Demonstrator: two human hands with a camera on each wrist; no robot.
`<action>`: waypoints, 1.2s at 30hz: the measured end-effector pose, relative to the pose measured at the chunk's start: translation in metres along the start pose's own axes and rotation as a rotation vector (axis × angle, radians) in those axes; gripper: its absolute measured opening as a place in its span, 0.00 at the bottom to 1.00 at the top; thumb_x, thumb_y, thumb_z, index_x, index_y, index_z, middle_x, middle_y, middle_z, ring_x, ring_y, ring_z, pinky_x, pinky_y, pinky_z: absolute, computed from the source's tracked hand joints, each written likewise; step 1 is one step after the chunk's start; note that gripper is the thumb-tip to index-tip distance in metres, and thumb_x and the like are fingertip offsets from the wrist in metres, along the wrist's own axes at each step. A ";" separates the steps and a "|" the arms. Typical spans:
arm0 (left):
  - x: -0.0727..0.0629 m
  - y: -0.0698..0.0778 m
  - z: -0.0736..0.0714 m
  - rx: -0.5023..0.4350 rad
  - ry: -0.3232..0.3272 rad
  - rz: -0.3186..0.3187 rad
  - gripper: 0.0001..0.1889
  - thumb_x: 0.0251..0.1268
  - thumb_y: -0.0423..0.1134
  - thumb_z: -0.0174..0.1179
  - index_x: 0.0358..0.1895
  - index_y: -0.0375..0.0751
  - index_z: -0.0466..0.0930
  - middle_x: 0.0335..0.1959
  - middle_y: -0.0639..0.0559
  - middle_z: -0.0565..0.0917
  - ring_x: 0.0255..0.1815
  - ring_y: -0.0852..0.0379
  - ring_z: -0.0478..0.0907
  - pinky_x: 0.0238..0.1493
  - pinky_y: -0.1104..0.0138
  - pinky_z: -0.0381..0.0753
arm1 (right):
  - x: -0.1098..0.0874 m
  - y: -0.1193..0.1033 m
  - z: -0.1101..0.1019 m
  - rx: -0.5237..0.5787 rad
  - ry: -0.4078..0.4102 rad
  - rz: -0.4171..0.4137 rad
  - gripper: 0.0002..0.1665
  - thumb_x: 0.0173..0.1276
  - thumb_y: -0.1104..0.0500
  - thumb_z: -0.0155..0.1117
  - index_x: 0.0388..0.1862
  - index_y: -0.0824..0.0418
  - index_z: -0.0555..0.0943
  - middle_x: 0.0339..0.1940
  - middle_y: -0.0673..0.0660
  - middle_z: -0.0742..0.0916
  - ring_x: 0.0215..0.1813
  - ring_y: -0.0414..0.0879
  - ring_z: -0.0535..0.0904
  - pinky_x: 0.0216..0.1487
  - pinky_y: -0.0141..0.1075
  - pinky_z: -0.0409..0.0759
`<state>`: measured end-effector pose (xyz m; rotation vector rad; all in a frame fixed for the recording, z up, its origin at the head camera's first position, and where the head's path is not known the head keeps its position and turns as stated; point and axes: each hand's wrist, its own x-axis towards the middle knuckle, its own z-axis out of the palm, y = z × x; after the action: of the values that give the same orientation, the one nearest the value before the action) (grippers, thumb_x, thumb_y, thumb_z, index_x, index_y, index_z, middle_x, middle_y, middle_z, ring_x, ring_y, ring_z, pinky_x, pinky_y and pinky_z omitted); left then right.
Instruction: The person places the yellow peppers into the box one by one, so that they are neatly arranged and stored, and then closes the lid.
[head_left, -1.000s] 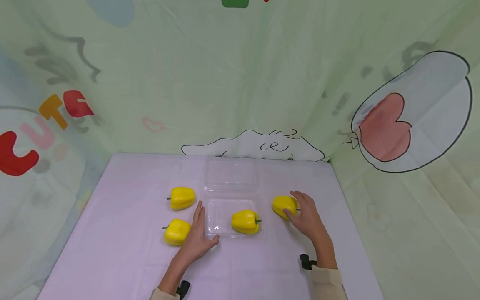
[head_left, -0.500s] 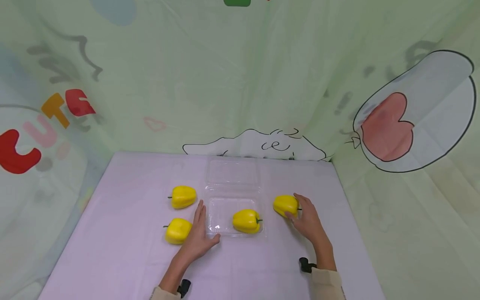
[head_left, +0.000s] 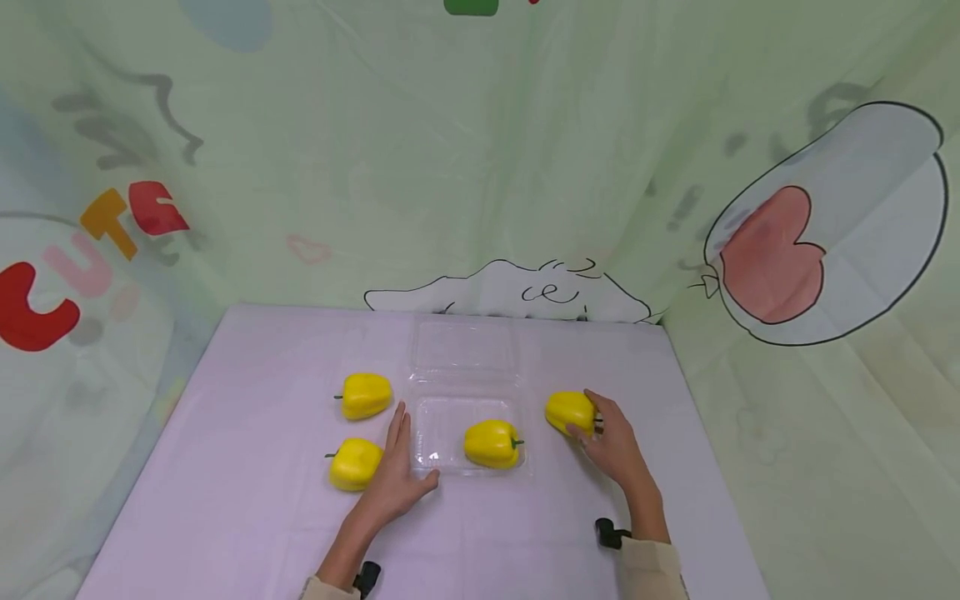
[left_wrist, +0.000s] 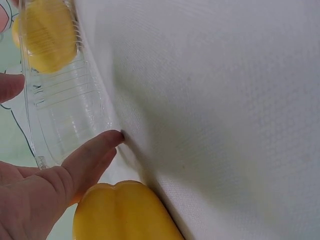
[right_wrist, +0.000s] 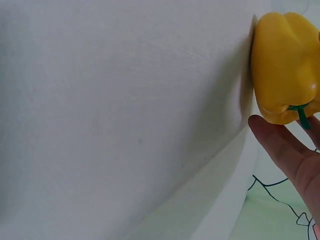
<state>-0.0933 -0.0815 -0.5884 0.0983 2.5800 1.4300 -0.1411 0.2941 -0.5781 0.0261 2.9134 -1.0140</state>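
My left hand (head_left: 393,483) lies along the left edge of a clear plastic clamshell container (head_left: 442,408), fingers straight and thumb at its front rim. One yellow bell pepper (head_left: 491,443) lies in the container's right part, stem to the right. My right hand (head_left: 615,442) holds another yellow bell pepper (head_left: 570,413) at its stem end, thumb on the near side and fingers on the far side; this pepper lies on the table right of the container. The right wrist view shows fingertips (right_wrist: 256,120) low beside the pepper's green stem (right_wrist: 303,116).
Two more yellow bell peppers lie left of the container: a far one (head_left: 366,396) and a near one (head_left: 356,464), partly behind my left hand. The container's lid (head_left: 462,346) stands open toward the back. A printed cloth wall (head_left: 450,167) rises behind the white-covered table (head_left: 247,467).
My right hand's fingers and thumb have drawn in closer around the right pepper's stem end. The left hand and the other peppers hold their places.
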 end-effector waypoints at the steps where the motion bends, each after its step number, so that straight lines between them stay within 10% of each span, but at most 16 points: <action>1: 0.000 0.000 0.000 0.000 0.001 0.002 0.59 0.59 0.38 0.73 0.86 0.30 0.40 0.91 0.44 0.34 0.91 0.38 0.44 0.85 0.43 0.61 | 0.000 0.001 0.001 0.009 0.006 0.002 0.46 0.74 0.54 0.71 0.83 0.67 0.61 0.79 0.71 0.72 0.76 0.68 0.72 0.72 0.61 0.80; 36: 0.000 -0.001 0.001 0.001 0.008 0.004 0.59 0.59 0.37 0.73 0.86 0.29 0.40 0.91 0.43 0.34 0.90 0.37 0.45 0.85 0.44 0.61 | 0.000 0.008 0.009 0.078 0.065 0.040 0.46 0.74 0.53 0.71 0.83 0.65 0.62 0.76 0.68 0.75 0.72 0.64 0.75 0.70 0.59 0.83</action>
<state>-0.0932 -0.0817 -0.5898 0.0990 2.5882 1.4336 -0.1402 0.2943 -0.5901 0.1219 2.9163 -1.1413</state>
